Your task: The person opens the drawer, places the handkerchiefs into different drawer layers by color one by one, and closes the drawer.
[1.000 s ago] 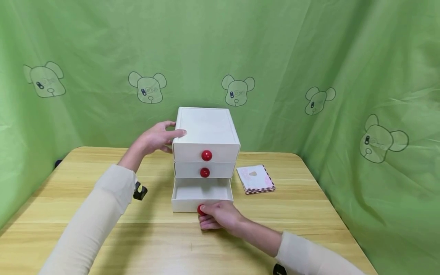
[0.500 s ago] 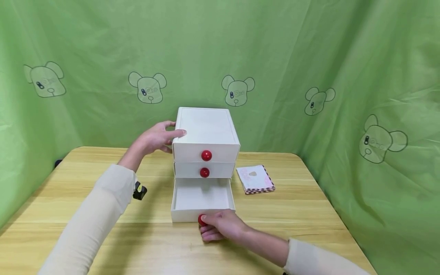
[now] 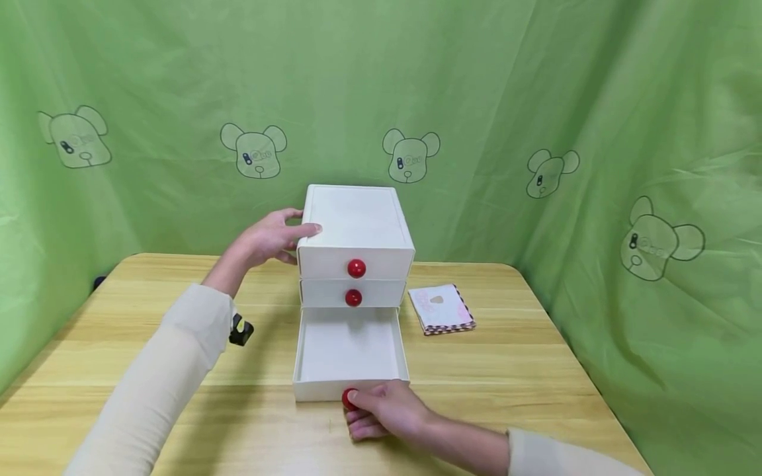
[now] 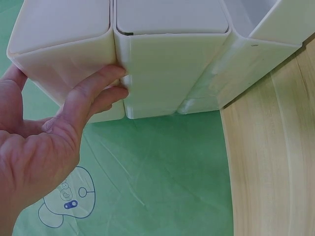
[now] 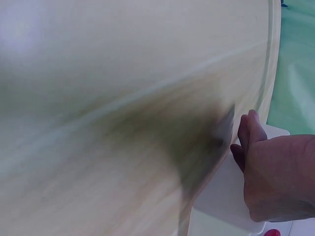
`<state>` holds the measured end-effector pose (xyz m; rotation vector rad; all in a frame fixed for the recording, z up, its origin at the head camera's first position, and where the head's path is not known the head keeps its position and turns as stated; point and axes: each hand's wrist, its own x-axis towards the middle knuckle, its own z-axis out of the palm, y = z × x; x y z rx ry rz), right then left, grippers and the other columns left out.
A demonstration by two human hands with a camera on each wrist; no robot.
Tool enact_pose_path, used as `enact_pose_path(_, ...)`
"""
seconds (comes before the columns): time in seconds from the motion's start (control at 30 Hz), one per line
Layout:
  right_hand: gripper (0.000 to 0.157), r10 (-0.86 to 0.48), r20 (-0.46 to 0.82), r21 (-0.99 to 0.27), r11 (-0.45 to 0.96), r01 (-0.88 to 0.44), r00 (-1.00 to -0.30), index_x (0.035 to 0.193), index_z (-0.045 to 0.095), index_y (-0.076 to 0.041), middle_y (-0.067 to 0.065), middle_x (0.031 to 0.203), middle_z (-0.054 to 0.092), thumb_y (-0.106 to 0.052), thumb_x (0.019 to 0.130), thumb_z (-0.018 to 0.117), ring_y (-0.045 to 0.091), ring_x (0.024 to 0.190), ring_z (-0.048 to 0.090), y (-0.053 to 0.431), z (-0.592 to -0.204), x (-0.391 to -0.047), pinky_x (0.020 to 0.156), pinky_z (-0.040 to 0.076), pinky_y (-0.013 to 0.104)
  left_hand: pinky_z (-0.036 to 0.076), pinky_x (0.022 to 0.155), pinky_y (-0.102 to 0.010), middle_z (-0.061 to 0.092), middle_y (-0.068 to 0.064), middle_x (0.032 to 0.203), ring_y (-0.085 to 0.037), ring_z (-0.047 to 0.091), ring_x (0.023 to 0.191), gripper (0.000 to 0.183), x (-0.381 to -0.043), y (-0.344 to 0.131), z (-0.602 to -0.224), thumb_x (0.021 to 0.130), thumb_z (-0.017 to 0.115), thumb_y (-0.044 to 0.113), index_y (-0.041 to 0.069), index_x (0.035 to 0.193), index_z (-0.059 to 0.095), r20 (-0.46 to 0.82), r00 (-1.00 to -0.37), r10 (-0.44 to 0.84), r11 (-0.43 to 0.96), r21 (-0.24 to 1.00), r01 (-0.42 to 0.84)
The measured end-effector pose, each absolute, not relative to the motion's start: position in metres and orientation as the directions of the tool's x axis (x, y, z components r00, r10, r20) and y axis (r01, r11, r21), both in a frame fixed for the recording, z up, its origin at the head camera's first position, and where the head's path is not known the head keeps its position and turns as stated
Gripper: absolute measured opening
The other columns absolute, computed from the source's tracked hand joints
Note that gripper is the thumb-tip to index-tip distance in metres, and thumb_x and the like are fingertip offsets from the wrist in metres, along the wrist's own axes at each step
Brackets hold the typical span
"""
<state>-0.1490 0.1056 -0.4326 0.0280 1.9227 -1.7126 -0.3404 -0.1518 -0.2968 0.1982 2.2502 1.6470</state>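
Observation:
A white three-drawer cabinet (image 3: 360, 215) stands on the table, with round red knobs on its drawer fronts. Its bottom drawer (image 3: 351, 347) is pulled far out and shows a bare white floor. My right hand (image 3: 389, 413) pinches that drawer's red knob (image 3: 350, 398) between thumb and fingers. At the upper left of the cabinet rests my left hand (image 3: 270, 238), thumb on the top edge and fingers spread against the side. In the left wrist view, the fingertips (image 4: 115, 73) touch the side near the seam between two drawer units.
Right of the cabinet lies a folded cloth (image 3: 442, 309) with a checked edge. The upper drawers (image 3: 324, 294) are closed. A green curtain (image 3: 476, 86) with printed bear heads surrounds the wooden table (image 3: 506, 370) at the back and sides.
My right hand has drawn the bottom drawer steadily outward, toward the front of the table, and more of its inside shows. The left hand stays in place on the cabinet.

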Motion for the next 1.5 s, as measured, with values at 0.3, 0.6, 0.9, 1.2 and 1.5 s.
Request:
enact_pose_path(0.3, 0.032, -0.346, -0.425, -0.905, 0.191, 0.381, -0.837, 0.098, 0.067, 0.009, 0.017, 0.086, 0.07, -0.021, 0.094, 0.061, 0.02, 0.069, 0.07, 0.106, -0.434, -0.144, 0.069, 0.061, 0.035, 0.058, 0.083, -0.04, 0.051, -0.019, 0.131, -0.037, 0.056, 0.114, 0.093, -0.338, -0.153, -0.295, 0.087, 0.067, 0.043, 0.01, 0.153, 0.01, -0.185, -0.936, 0.301, 0.349, 0.934, -0.072)
enact_pose_path(0.6, 0.031, -0.365, -0.426, -0.905, 0.192, 0.381, -0.828, 0.097, 0.066, 0.01, 0.018, 0.087, 0.069, -0.02, 0.094, 0.061, 0.021, 0.07, 0.069, 0.106, -0.434, -0.144, 0.069, 0.061, 0.035, 0.057, 0.086, -0.041, 0.049, -0.02, 0.132, -0.038, 0.054, 0.116, 0.091, -0.335, -0.153, -0.292, 0.089, 0.066, 0.039, 0.01, 0.153, 0.009, -0.202, -0.931, 0.304, 0.335, 0.937, -0.094)
enact_pose_path(0.9, 0.031, -0.408, -0.438, -0.899, 0.229, 0.374, -0.802, 0.1, 0.065, 0.01, 0.017, 0.09, 0.069, -0.02, 0.094, 0.06, 0.021, 0.074, 0.069, 0.108, -0.426, -0.144, 0.072, 0.061, 0.035, 0.057, 0.086, -0.042, 0.048, -0.021, 0.133, -0.039, 0.054, 0.116, 0.088, -0.337, -0.152, -0.293, 0.091, 0.063, 0.036, 0.01, 0.153, 0.007, -0.21, -0.926, 0.314, 0.33, 0.938, -0.101)
enact_pose_path(1.2, 0.036, -0.515, -0.468, -0.873, 0.394, 0.287, -0.718, 0.101, 0.066, 0.009, 0.018, 0.093, 0.067, -0.025, 0.097, 0.055, 0.028, 0.08, 0.067, 0.125, -0.404, -0.153, 0.075, 0.06, 0.037, 0.057, 0.084, -0.041, 0.051, -0.019, 0.131, -0.037, 0.056, 0.113, 0.091, -0.339, -0.151, -0.296, 0.088, 0.067, 0.04, 0.01, 0.153, 0.01, -0.197, -0.931, 0.307, 0.331, 0.939, -0.09)
enact_pose_path(1.5, 0.039, -0.591, -0.513, -0.828, 0.532, 0.178, -0.622, 0.099, 0.067, 0.007, 0.021, 0.09, 0.068, -0.03, 0.097, 0.054, 0.034, 0.077, 0.068, 0.147, -0.369, -0.176, 0.071, 0.06, 0.044, 0.057, 0.085, -0.04, 0.049, -0.019, 0.132, -0.037, 0.054, 0.116, 0.092, -0.339, -0.151, -0.295, 0.088, 0.066, 0.04, 0.01, 0.153, 0.009, -0.202, -0.932, 0.302, 0.337, 0.937, -0.094)
